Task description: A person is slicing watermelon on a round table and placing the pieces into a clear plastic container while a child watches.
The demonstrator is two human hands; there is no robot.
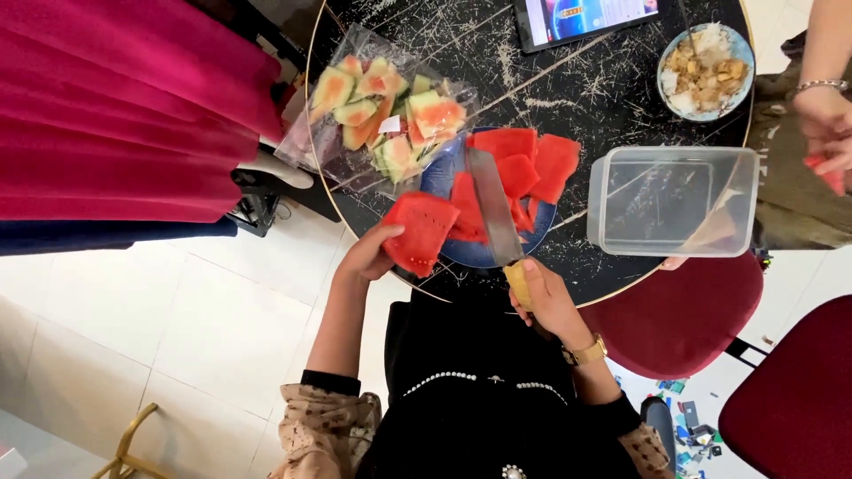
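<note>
Left hand (368, 257) grips watermelon chunk (420, 232); right hand (543, 297) holds knife (493, 204).

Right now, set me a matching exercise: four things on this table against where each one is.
Things:
1. watermelon rinds
2. knife
3. clear plastic container
4. watermelon chunk

Places:
A. empty, at the table's right edge
B. in the left hand
C. on a clear bag at the table's left
D. blade over the blue plate, handle in the right hand

Pairs: 1-C, 2-D, 3-A, 4-B
</note>
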